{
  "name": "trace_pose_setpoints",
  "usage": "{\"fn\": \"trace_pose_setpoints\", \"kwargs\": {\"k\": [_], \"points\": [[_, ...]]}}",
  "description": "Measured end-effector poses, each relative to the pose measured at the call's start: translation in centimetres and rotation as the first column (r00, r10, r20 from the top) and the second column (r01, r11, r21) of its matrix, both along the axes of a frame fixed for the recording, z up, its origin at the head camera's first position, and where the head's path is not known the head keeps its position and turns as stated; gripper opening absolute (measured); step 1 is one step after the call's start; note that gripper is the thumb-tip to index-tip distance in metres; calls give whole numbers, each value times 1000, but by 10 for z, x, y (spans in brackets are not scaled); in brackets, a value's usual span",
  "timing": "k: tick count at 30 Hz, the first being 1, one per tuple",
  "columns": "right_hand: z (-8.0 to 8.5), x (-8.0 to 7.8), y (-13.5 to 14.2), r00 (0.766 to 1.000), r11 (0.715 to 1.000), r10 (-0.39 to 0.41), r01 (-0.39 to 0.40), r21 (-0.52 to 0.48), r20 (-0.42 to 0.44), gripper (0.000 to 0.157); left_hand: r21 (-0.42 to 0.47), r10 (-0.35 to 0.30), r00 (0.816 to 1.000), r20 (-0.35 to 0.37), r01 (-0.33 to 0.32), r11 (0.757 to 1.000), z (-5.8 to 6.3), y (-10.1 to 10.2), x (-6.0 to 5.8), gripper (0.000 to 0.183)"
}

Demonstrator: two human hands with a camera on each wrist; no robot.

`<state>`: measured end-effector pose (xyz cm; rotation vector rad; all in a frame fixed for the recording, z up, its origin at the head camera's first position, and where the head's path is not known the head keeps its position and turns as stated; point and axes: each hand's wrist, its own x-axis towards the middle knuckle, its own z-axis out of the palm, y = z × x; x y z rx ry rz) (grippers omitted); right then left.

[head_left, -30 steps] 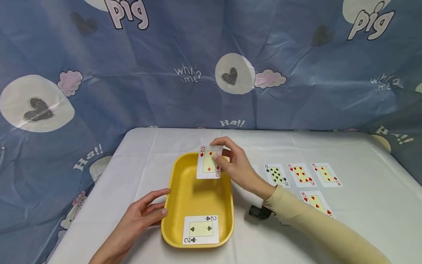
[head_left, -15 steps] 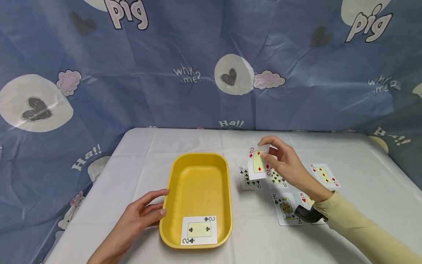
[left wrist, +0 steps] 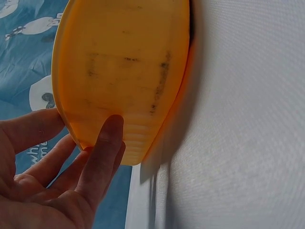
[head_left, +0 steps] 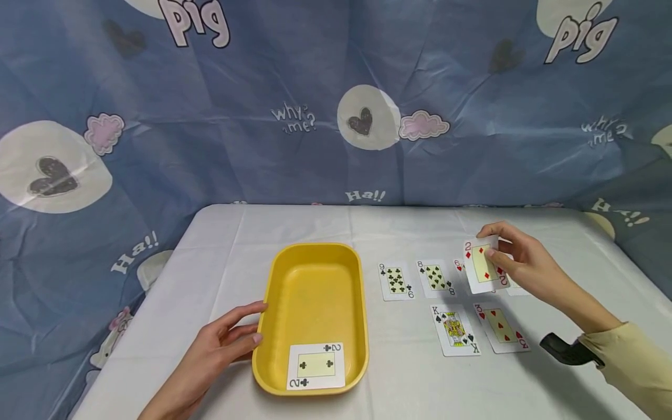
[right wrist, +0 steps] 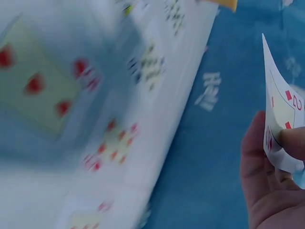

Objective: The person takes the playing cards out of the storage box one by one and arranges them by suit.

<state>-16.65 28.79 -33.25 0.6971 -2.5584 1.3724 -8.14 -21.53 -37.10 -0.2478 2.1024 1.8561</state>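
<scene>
My right hand holds a two of diamonds by its right side, thumb on the face and fingers behind. The card is raised above the back row of playing cards, bending slightly in the right wrist view. My left hand touches the left side of a yellow plastic tray; in the left wrist view its thumb and fairly straight fingers rest against the tray's outer wall. A two of clubs lies face up at the tray's near end.
A nine of clubs and an eight of spades lie in the back row; a six of hearts is partly covered. Nearer lie a king of spades and a three of hearts. A printed blue cloth hangs behind.
My right hand has carried the two of diamonds rightward, from over the tray to above the right end of the back row. My left hand has stayed at the tray.
</scene>
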Motion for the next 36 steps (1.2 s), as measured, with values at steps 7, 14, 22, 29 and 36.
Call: {"fn": "trace_pose_setpoints", "kwargs": {"k": [7, 14, 22, 29, 36], "points": [[-15, 13, 44, 997, 996, -69, 67, 50, 26, 31, 2, 0, 1000, 5, 0, 1000, -1, 0, 0, 58], [-31, 23, 75, 994, 989, -93, 85, 118, 63, 35, -15, 3, 1000, 6, -3, 1000, -1, 0, 0, 57], [-51, 31, 98, 975, 942, -185, 142, 305, 119, 46, -18, -5, 1000, 9, 6, 1000, -1, -1, -2, 57], [-58, 37, 108, 955, 907, -211, 111, 407, 210, 40, -17, 4, 1000, 16, -4, 1000, -2, 0, -1, 56], [-63, 45, 108, 938, 872, -271, 144, 468, 215, 43, -25, 5, 1000, 15, -5, 1000, -3, 1, -2, 56]]}}
